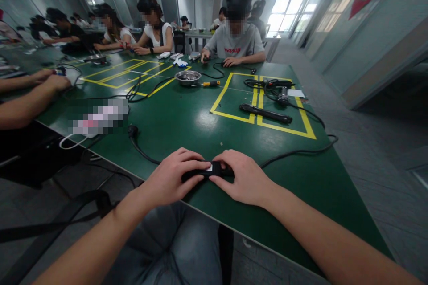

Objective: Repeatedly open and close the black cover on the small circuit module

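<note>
A small black power adapter (216,169) with a white label lies low over the near edge of the green table. My left hand (175,171) is closed around its left part, with fingers on top and the thumb along the near side. At the right end, my right hand (239,173) pinches the adapter where its cable comes in. A black cable (284,156) runs off to the right and bends back toward the far side. On the left, another black cord (142,151) leads to a plug (133,131) on the table. My fingers cover much of the adapter.
Beyond my hands lie a black bar-shaped part (265,113), a corded tool (283,97), a screwdriver (211,84) and a metal bowl (188,78). Yellow tape (230,118) marks the green table (180,120). A power strip (100,118) lies left. Several people sit around.
</note>
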Demonstrator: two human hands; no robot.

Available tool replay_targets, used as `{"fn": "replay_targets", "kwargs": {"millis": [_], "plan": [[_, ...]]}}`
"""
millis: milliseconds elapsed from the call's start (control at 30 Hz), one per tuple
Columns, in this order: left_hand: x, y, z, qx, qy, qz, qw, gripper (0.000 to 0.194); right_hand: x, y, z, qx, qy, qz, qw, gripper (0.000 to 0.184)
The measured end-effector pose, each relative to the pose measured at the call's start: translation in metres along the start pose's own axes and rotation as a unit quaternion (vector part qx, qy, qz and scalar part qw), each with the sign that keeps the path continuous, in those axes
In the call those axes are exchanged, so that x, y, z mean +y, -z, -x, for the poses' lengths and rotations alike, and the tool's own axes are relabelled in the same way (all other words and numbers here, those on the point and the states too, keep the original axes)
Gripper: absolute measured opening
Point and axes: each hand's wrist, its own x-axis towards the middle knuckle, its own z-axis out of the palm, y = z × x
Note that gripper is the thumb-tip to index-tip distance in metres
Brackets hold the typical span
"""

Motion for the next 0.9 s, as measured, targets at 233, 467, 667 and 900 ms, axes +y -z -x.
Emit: {"fn": "replay_targets", "kwargs": {"millis": [233,467,667,900], "plan": [[0.0015,0.0020,-0.0013,0.001,0.004,0.018,1.000,0.026,-0.0007,0.0006,0.0005,-0.008,-0.009,0.004,1.000,0.021],[0.0014,-0.0008,-0.0004,0.009,0.002,0.007,1.000,0.026,-0.0020,0.0005,-0.0005,-0.009,-0.019,0.003,1.000,0.023],[0.0031,-0.0010,-0.0008,0.015,-0.001,0.011,1.000,0.026,-0.0011,-0.0004,-0.0003,-0.010,-0.019,0.006,1.000,0.021],[0.0049,-0.0003,0.0003,0.012,0.008,0.020,1.000,0.026,-0.0025,0.0000,0.0001,-0.011,-0.019,-0.001,1.000,0.023]]}}
